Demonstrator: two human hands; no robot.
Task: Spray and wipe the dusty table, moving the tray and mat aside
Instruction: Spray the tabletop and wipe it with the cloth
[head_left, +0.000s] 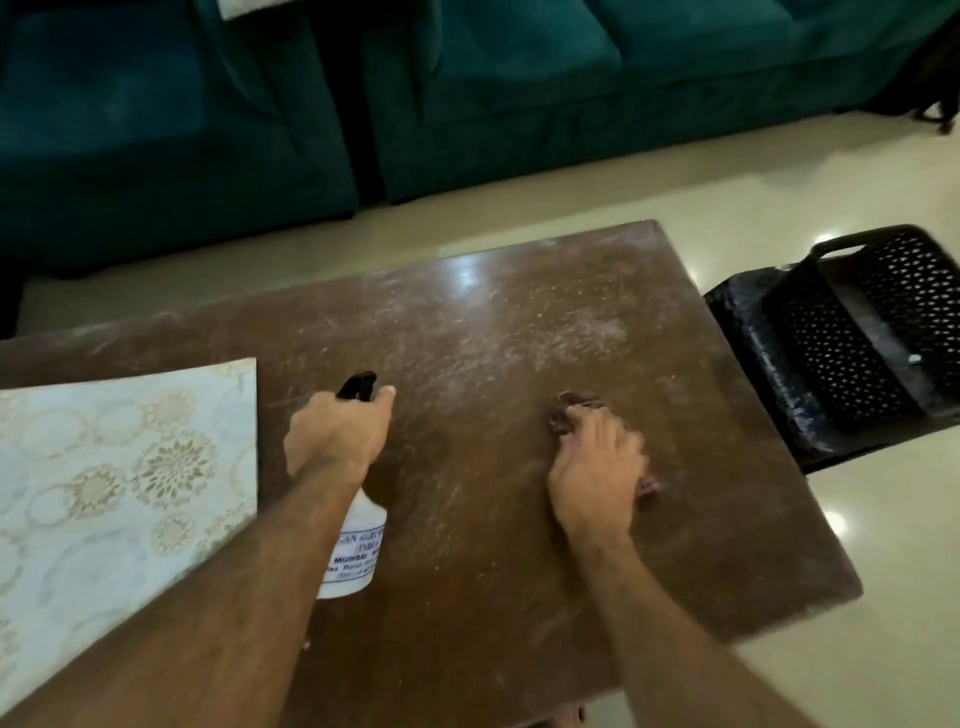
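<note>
The left hand (337, 436) grips the neck of a white spray bottle (356, 545), a finger lying over its black trigger head, nozzle pointing away over the brown counter (519, 338). The right hand (597, 467) presses down on a dark reddish cloth (563, 410), fingers curled over it, flat against the wood.

The patterned mat (119, 467) lies just beside the left forearm, pushed to the far-left part of the counter and overhanging its near edge. The black perforated tray (857, 332) sits off the counter, well beyond the right hand, apparently on a low stand.

So moving things aside looks done. Wiping seems barely underway: pale dust streaks cover the surface ahead of both hands and between them. The area under the mat is hidden and probably remains to be cleaned.
</note>
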